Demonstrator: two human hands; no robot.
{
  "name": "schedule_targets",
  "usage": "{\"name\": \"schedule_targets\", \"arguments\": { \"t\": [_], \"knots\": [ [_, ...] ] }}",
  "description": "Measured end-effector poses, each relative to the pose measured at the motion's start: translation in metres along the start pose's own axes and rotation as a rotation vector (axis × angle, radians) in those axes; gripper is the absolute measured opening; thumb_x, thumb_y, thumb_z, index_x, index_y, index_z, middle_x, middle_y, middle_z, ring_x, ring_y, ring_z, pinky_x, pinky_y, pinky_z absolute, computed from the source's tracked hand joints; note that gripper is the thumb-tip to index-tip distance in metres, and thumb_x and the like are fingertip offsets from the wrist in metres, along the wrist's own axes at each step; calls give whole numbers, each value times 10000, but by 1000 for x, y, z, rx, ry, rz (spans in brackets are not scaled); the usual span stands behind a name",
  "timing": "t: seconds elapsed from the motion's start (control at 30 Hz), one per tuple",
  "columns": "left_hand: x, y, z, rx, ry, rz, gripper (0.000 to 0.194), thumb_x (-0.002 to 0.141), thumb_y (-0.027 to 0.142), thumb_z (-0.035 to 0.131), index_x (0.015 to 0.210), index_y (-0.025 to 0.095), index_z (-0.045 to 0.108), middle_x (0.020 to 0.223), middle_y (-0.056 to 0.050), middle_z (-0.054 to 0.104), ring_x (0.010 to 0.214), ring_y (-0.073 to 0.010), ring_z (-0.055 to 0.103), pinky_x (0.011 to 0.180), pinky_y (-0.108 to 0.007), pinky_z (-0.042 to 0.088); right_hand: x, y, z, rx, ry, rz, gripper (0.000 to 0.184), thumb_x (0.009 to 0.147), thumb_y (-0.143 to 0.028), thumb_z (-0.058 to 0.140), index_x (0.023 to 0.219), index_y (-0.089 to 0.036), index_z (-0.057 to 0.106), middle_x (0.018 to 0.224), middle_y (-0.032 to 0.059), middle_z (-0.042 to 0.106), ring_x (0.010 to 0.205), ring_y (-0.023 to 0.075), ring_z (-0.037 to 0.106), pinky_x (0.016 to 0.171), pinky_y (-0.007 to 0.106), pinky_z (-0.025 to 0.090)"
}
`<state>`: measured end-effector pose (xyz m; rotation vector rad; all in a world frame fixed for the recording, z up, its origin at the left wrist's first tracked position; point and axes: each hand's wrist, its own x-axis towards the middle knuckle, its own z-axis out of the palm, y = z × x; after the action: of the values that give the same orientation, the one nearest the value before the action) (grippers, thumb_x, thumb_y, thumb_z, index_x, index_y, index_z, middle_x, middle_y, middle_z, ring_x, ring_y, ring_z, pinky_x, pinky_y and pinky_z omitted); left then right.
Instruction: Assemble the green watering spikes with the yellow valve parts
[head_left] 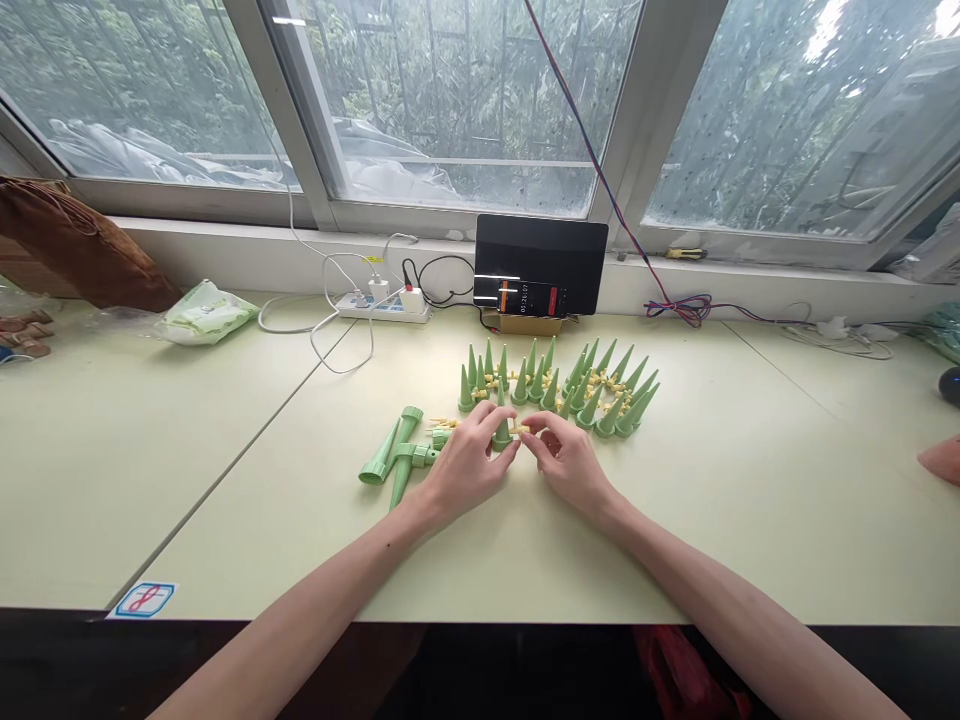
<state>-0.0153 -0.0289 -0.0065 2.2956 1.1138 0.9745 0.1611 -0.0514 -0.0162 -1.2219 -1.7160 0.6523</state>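
A green plastic spike (502, 428) stands point up on the table between my hands. My left hand (474, 450) is closed around its base. My right hand (564, 455) pinches a small yellow valve (517, 430) at the spike's right side; the exact contact is partly hidden by the fingers. Just beyond my hands, several more green spikes (551, 390) stand upright in groups, with yellow valves (600, 382) among them. To the left of my left hand lie loose green spikes (405, 425) and a few yellow valves (444, 423).
A dark tablet (540, 250) with a phone (529, 299) before it leans near the window. A power strip (386, 308) with white cables and a green-white packet (208, 318) are at the back left. Bundled red-blue wires (686, 308) lie back right. A person's hand (941, 460) shows at the right edge.
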Motion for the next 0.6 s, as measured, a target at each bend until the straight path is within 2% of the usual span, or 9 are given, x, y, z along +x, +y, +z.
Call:
{"name": "schedule_targets", "arguments": {
  "t": [0.6],
  "knots": [
    [-1, 1, -1, 1, -18, -11, 216, 923, 228, 573, 1138, 217, 586, 1011, -28, 571, 590, -87, 483, 594, -258, 436, 0, 3, 1, -22, -18, 0, 245, 979, -381, 506, 895, -188, 631, 718, 8, 617, 571, 139, 496, 539, 265, 392]
  ]
}}
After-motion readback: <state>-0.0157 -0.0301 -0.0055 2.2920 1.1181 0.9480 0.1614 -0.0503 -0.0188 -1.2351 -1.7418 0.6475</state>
